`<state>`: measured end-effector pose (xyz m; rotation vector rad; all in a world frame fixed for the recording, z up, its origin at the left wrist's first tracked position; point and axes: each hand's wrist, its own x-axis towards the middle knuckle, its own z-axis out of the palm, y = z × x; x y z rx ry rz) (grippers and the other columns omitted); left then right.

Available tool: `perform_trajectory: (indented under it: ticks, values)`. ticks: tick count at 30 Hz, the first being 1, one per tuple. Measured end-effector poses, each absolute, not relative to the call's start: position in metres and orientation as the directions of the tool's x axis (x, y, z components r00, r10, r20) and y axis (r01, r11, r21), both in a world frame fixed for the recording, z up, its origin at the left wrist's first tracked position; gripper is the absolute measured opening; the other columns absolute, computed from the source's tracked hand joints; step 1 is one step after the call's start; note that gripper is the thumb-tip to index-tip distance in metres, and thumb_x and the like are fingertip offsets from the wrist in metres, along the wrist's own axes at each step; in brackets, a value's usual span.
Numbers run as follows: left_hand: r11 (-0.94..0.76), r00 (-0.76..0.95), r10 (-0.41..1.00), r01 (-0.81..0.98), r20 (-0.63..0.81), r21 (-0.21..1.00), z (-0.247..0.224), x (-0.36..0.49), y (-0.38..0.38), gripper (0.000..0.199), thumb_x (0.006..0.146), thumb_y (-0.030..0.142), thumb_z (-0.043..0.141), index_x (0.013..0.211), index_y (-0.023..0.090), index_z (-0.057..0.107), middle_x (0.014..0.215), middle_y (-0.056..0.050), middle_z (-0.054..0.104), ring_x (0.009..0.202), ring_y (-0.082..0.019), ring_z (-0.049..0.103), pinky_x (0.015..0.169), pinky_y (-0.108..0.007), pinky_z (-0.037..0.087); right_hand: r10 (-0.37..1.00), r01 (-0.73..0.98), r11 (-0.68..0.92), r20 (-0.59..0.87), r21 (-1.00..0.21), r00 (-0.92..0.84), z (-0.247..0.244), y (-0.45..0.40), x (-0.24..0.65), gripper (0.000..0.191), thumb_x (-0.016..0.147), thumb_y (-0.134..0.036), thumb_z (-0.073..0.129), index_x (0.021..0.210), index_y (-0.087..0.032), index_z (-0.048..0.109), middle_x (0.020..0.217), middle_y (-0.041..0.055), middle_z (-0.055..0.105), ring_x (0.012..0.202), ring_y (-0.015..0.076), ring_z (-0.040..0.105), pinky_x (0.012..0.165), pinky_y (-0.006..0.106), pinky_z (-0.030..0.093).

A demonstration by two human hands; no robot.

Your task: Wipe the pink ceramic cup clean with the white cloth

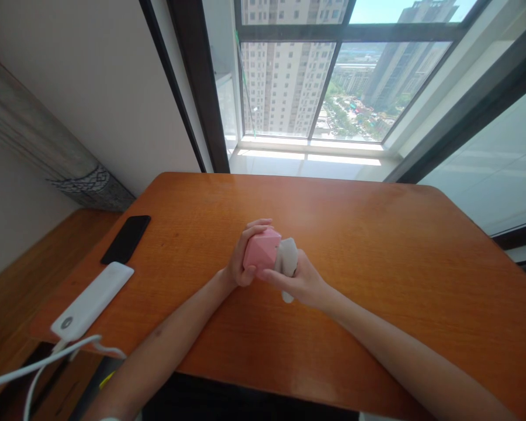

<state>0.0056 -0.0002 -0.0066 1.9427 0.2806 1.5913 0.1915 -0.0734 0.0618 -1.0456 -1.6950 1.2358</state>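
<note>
So both hands are busy mid-desk: the left hand (239,260) has its grip clamped round a pink faceted box (262,249), and the right hand (300,282) is clamped on a white piece (287,258) pressed against it, over the orange desk (368,251).

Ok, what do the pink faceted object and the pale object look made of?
The pink faceted object looks like matte plastic: crisp facets, soft sheen. The pale object is less certain: perhaps plastic or rubber, dull grey-white, partly hidden by the right hand.
</note>
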Motion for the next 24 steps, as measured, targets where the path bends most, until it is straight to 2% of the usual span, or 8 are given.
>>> perform_trajectory:
  ticks: [4, 6, 8, 10, 13, 17, 21, 24]
  values:
    - [-0.696, 0.266, 0.609, -0.273, 0.747, 0.664, -0.009, 0.006, -0.001, 0.083, 0.097, 0.08, 0.053, 0.155, 0.021, 0.054, 0.158, -0.02, 0.058, 0.142, -0.042, 0.06, 0.119, -0.065, 0.05, 0.683, 0.401, 0.726, 0.52, -0.559, -0.513, 0.048, -0.068, 0.195, 0.028, 0.096, -0.036, 0.075, 0.077, -0.023, 0.059, 0.07, -0.0003, 0.062, 0.062, 0.0147, 0.053, 0.06, 0.029, 0.042]
    - [-0.669, 0.284, 0.624, -0.288, 0.728, 0.686, -0.009, 0.006, -0.002, 0.082, 0.098, 0.079, 0.052, 0.155, 0.02, 0.055, 0.159, -0.02, 0.058, 0.141, -0.041, 0.062, 0.12, -0.064, 0.051, 0.542, 0.457, 0.835, 0.598, -0.307, -0.59, 0.037, -0.063, 0.197, 0.018, 0.101, -0.027, 0.068, 0.084, -0.022, 0.064, 0.079, 0.0047, 0.071, 0.07, 0.0181, 0.062, 0.066, 0.031, 0.047]
    - [-0.635, 0.3, 0.641, -0.309, 0.706, 0.708, -0.008, 0.006, -0.003, 0.083, 0.098, 0.079, 0.054, 0.156, 0.02, 0.056, 0.16, -0.02, 0.058, 0.138, -0.04, 0.065, 0.117, -0.061, 0.054, 0.486, 0.472, 0.858, 0.618, -0.203, -0.618, 0.03, -0.06, 0.199, 0.018, 0.102, -0.022, 0.063, 0.085, -0.021, 0.065, 0.079, 0.0062, 0.073, 0.072, 0.0194, 0.066, 0.067, 0.031, 0.048]
    - [-0.572, 0.331, 0.668, -0.344, 0.667, 0.744, -0.006, 0.007, -0.004, 0.087, 0.097, 0.08, 0.057, 0.161, 0.02, 0.052, 0.164, -0.02, 0.055, 0.134, -0.039, 0.069, 0.113, -0.058, 0.058, 0.512, 0.465, 0.846, 0.636, -0.259, -0.577, 0.028, -0.059, 0.2, 0.017, 0.1, -0.023, 0.066, 0.083, -0.022, 0.066, 0.077, 0.0049, 0.072, 0.07, 0.019, 0.066, 0.063, 0.03, 0.046]
    - [-0.528, 0.353, 0.684, -0.365, 0.639, 0.767, -0.003, 0.007, -0.005, 0.094, 0.097, 0.082, 0.059, 0.169, 0.025, 0.041, 0.176, -0.019, 0.042, 0.146, -0.04, 0.062, 0.119, -0.057, 0.056, 0.719, 0.407, 0.694, 0.561, -0.593, -0.409, 0.038, -0.063, 0.199, 0.022, 0.094, -0.029, 0.073, 0.076, -0.023, 0.061, 0.07, 0.0004, 0.067, 0.062, 0.0155, 0.057, 0.058, 0.028, 0.041]
    - [-0.59, 0.336, 0.654, -0.334, 0.677, 0.735, -0.005, 0.008, -0.002, 0.097, 0.098, 0.081, 0.061, 0.175, 0.032, 0.03, 0.184, -0.016, 0.031, 0.166, -0.04, 0.04, 0.129, -0.058, 0.046, 0.981, 0.126, 0.102, 0.078, -0.987, -0.178, 0.065, -0.066, 0.199, 0.036, 0.084, -0.046, 0.086, 0.075, -0.023, 0.059, 0.063, -0.0034, 0.058, 0.057, 0.0131, 0.048, 0.053, 0.027, 0.04]
    - [-0.682, 0.346, 0.581, -0.287, 0.736, 0.673, -0.01, 0.006, 0.003, 0.102, 0.095, 0.079, 0.067, 0.176, 0.032, 0.027, 0.185, -0.016, 0.026, 0.17, -0.042, 0.032, 0.132, -0.064, 0.041, 0.959, -0.324, -0.269, -0.222, -0.907, -0.176, 0.082, -0.062, 0.197, 0.041, 0.074, -0.053, 0.093, 0.091, -0.023, 0.069, 0.077, 0.0011, 0.071, 0.07, 0.0183, 0.064, 0.063, 0.028, 0.054]
    - [-0.784, 0.373, 0.5, -0.187, 0.781, 0.592, -0.009, 0.004, 0.005, 0.098, 0.094, 0.078, 0.068, 0.172, 0.027, 0.039, 0.177, -0.019, 0.039, 0.164, -0.043, 0.039, 0.134, -0.067, 0.035, 0.91, -0.467, -0.412, -0.329, -0.782, -0.252, 0.082, -0.061, 0.194, 0.047, 0.07, -0.051, 0.095, 0.102, -0.022, 0.075, 0.091, 0.0038, 0.078, 0.08, 0.0197, 0.071, 0.073, 0.029, 0.06]
